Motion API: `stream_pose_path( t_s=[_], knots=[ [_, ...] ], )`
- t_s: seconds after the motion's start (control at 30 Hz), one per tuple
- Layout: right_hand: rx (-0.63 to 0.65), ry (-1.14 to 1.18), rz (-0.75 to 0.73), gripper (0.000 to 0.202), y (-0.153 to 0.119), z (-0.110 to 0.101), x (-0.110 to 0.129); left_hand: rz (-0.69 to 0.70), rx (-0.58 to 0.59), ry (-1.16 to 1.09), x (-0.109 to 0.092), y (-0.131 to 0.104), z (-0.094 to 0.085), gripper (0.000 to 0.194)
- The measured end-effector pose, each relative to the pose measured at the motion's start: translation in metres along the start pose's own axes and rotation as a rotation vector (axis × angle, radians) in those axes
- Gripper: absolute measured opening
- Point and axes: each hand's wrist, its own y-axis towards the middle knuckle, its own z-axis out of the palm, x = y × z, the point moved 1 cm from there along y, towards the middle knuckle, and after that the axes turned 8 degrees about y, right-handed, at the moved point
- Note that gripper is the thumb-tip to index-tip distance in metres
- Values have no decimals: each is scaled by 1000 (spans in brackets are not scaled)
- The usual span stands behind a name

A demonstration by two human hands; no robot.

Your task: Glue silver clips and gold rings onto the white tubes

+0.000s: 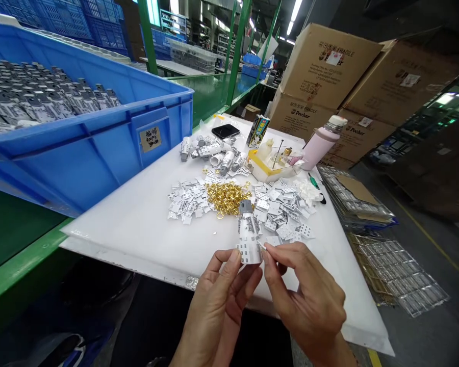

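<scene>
My left hand point(222, 295) grips the lower end of a white cylindrical part point(248, 229) with a grey top, held upright over the table's near edge. Thumb and index finger of my right hand point(306, 290) pinch a small white piece point(261, 245) against the right side of that part. Behind it lies a heap of gold rings point(227, 196), between a pile of small white plates on the left point(189, 201) and another on the right point(286, 209). Several similar grey-and-white cylinders point(214, 153) lie farther back.
A blue crate point(137, 137) full of cylinders stands at the left. On the table point(137, 224) are a phone point(225, 131), a carton point(257, 131), a yellow-edged tray point(265, 171) and a pink bottle point(321, 145). Cardboard boxes point(325, 66) and stacked trays point(355, 199) are at the right.
</scene>
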Motion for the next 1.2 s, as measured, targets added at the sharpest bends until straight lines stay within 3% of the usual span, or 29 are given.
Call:
stream_pose_path(
  t_s=[0.33, 1.0, 1.1, 1.2],
  knots=[
    [-22, -6, -30, 18, 0, 3, -2, 39, -38, 52, 4, 1, -2, 3],
    [142, 46, -95, 28, -7, 0, -6, 170, -45, 218, 6, 1, -11, 10],
    [115, 145, -26, 27, -7, 0, -6, 186, -26, 235, 5, 2, -12, 8],
    [53, 328, 163, 19, -6, 0, -8, 199, 33, 263, 2, 2, -11, 8]
  ],
)
